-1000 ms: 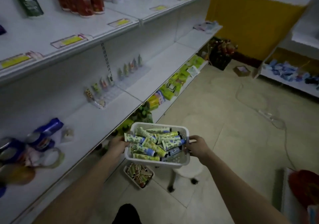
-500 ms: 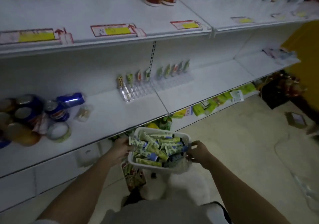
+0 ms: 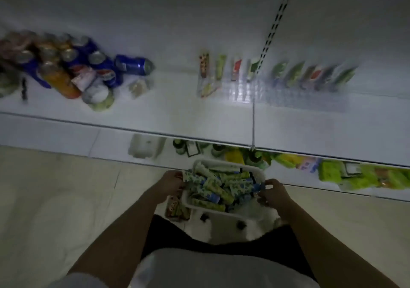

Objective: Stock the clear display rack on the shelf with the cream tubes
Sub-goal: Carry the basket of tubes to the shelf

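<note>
Both hands, left (image 3: 172, 182) and right (image 3: 274, 193), grip the basket (image 3: 221, 211) below the shelf (image 3: 177, 114); its cream tubes (image 3: 218, 187) lie crisscross, the display rack (image 3: 277, 88) above.

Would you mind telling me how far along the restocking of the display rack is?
Barely begun: the clear rack has only its back row of tubes. In hand: the left hand and right hand grip the white basket, full of cream tubes. Left: filling the front slots.
</note>
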Tool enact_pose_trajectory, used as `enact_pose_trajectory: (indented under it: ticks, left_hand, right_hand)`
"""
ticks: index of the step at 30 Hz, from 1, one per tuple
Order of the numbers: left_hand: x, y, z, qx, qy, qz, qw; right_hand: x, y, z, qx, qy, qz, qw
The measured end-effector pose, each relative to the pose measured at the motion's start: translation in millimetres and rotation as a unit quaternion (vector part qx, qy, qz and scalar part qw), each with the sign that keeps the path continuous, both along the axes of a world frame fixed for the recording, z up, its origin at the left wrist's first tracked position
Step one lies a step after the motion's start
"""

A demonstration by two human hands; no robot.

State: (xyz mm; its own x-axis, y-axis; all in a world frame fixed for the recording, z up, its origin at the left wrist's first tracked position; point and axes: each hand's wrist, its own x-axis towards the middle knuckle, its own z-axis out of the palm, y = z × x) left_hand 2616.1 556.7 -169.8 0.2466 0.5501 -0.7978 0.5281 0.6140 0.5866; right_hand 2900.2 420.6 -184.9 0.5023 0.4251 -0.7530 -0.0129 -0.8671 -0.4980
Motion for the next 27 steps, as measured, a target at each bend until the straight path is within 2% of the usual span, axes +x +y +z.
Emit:
enact_pose_trajectory:
  ticks: [3,5,8,12,14,16,22,25,27]
  left_hand:
    - [23.2,-20.5,-59.0,-0.009,0.019,0.076,0.997]
    - [34.0,-27.8,-97.3,-0.02,0.028,0.1,0.994]
    - [46.4,-25.6,-152.5,-0.02,0.009,0.096,0.995]
    - [43.3,-22.3,-223.5,-0.001,0.019,0.071,0.997]
    - [39.4,-14.8,-250.8,0.033,0.009,0.071,0.997]
    - [33.9,-12.7,-264.6,0.055,-0.014,0.083,0.995]
    - [15.9,-62.4,-247.6,0.047,-0.038,0.087,0.994]
    - [11.9,-74.0,-252.6,0.056,-0.034,0.079,0.995]
    - [11.1,-84.7,-253.5,0.062,-0.025,0.069,0.995]
  right_hand:
    - [30.6,10.5,-63.8,0.002,0.011,0.06,0.998]
    - [49.3,16.3,-102.4,-0.003,0.05,0.081,0.995]
    - [67.4,28.9,-163.5,-0.001,0.078,0.105,0.991]
    - [71.9,38.8,-246.3,-0.005,0.058,0.122,0.991]
    - [75.6,42.7,-270.0,0.011,0.095,0.129,0.987]
    - [77.2,43.7,-275.2,0.039,0.131,0.107,0.985]
    - [52.8,21.9,-248.3,0.107,0.076,0.115,0.985]
    - [46.3,4.5,-244.0,0.102,0.049,0.137,0.984]
    - [43.6,-7.0,-245.5,0.111,0.031,0.113,0.987]
